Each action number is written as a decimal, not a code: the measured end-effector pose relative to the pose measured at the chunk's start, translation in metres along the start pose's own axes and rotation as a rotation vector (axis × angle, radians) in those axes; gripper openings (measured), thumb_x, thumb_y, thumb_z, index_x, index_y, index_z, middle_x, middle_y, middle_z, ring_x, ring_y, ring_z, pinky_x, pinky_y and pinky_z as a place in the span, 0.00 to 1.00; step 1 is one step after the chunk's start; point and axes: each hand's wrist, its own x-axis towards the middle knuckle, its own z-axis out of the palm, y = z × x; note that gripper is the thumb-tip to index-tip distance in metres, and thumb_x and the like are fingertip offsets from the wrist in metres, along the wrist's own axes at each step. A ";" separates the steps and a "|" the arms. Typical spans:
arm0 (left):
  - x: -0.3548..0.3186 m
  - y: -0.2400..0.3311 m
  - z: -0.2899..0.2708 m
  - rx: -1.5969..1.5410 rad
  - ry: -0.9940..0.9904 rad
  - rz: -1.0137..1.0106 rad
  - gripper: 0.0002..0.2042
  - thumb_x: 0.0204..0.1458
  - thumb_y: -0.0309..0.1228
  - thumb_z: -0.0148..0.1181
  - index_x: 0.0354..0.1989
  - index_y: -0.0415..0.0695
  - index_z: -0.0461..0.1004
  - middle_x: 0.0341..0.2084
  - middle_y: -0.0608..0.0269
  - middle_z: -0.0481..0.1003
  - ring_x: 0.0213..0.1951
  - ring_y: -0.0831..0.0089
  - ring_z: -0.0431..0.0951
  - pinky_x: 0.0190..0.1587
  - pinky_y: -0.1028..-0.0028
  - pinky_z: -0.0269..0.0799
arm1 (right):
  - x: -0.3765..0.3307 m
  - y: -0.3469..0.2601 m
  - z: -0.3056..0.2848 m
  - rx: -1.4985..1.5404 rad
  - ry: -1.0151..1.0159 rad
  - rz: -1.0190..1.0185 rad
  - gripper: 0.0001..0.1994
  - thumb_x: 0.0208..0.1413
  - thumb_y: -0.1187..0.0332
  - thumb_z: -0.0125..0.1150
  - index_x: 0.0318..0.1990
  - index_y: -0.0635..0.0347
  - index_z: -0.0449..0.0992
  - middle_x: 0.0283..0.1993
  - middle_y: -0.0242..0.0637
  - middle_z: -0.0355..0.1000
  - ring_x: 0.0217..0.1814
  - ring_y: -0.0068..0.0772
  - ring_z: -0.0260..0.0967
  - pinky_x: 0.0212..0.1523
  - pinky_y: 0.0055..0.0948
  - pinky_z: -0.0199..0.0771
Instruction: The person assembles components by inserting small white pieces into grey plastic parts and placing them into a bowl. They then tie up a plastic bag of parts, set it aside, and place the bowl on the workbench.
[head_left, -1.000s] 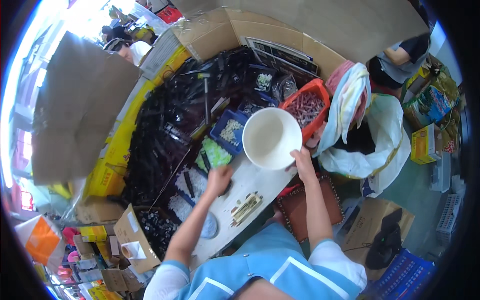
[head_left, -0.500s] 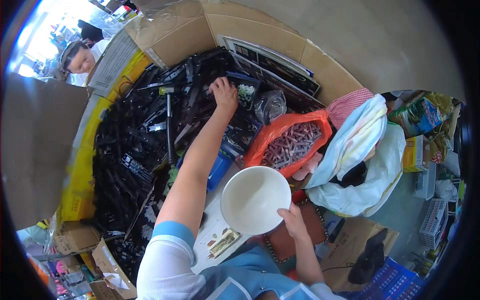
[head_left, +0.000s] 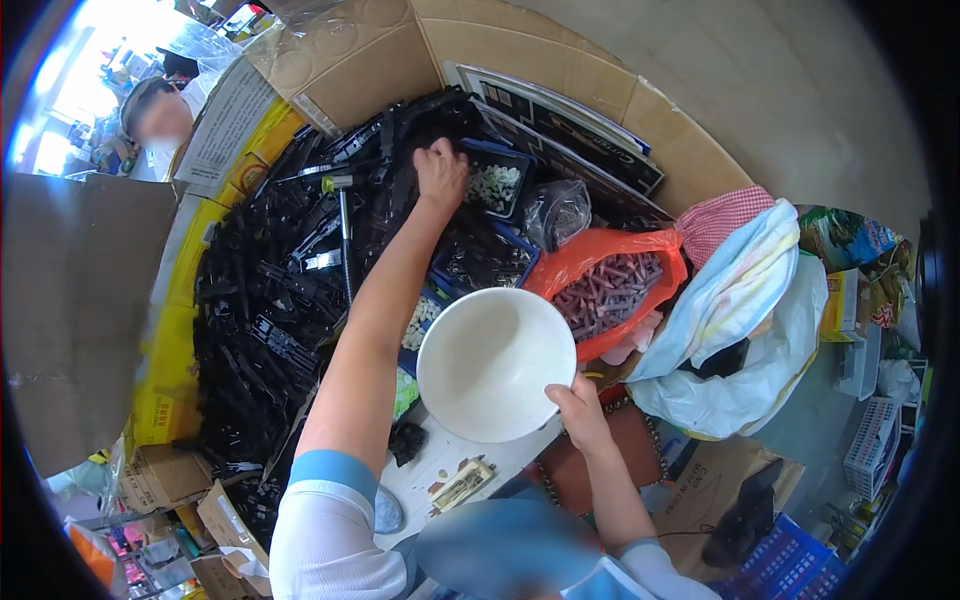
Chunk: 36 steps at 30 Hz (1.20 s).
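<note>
My right hand point(head_left: 583, 412) grips the rim of a round white bowl point(head_left: 495, 365), thumb over the edge. The inside of the bowl looks bare. Stretched far forward, my left hand point(head_left: 440, 172) bends its fingers over a heap of black plastic parts point(head_left: 280, 290). Its fingertips are hidden, so what they hold cannot be made out. Right beside that hand is a dark blue tray point(head_left: 513, 200) with small white pieces. Closer to me, another blue tray point(head_left: 520, 285) holds small dark and metallic-looking pieces. More white pieces point(head_left: 425, 318) show between my left forearm and the bowl.
An orange plastic bag point(head_left: 560, 262) of greyish-purple pieces lies right of the trays. Next to it are a pale towel point(head_left: 735, 285) and a white bag point(head_left: 790, 350). Cardboard walls point(head_left: 560, 45) surround the heap. A brown studded stool seat point(head_left: 610, 455) is below the bowl. Another person point(head_left: 160, 120) is at upper left.
The bowl has shifted a little left and up with my right hand, against the trays. My left hand has edged away from the white-piece tray, its fingers more curled. The view has shifted slightly.
</note>
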 end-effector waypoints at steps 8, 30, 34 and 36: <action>0.002 -0.030 -0.008 -0.132 0.115 -0.056 0.07 0.41 0.30 0.48 0.30 0.49 0.69 0.27 0.55 0.68 0.29 0.61 0.71 0.33 0.64 0.58 | 0.053 -0.034 0.026 0.207 0.134 0.016 0.17 0.45 0.74 0.42 0.45 0.69 0.62 0.37 0.41 0.66 0.36 0.31 0.67 0.28 0.27 0.72; 0.005 -0.076 -0.036 -0.091 0.179 -0.064 0.29 0.40 0.41 0.55 0.53 0.48 0.57 0.44 0.54 0.61 0.44 0.59 0.62 0.40 0.59 0.58 | 0.221 -0.063 0.080 0.049 0.162 0.056 0.17 0.47 0.70 0.36 0.41 0.77 0.57 0.29 0.54 0.66 0.21 0.40 0.69 0.15 0.29 0.72; 0.001 -0.076 -0.022 -0.050 0.079 -0.120 0.28 0.44 0.51 0.47 0.53 0.51 0.59 0.47 0.55 0.59 0.47 0.60 0.58 0.42 0.56 0.53 | 0.215 -0.066 0.089 0.295 0.030 0.119 0.18 0.49 0.69 0.35 0.41 0.79 0.58 0.30 0.56 0.67 0.23 0.41 0.68 0.20 0.34 0.73; 0.001 -0.076 -0.023 -0.073 0.037 -0.152 0.29 0.44 0.54 0.44 0.53 0.53 0.59 0.50 0.54 0.57 0.49 0.59 0.57 0.44 0.55 0.51 | 0.216 -0.060 0.088 0.461 -0.051 0.116 0.18 0.51 0.68 0.34 0.41 0.80 0.58 0.30 0.56 0.67 0.22 0.41 0.68 0.19 0.35 0.72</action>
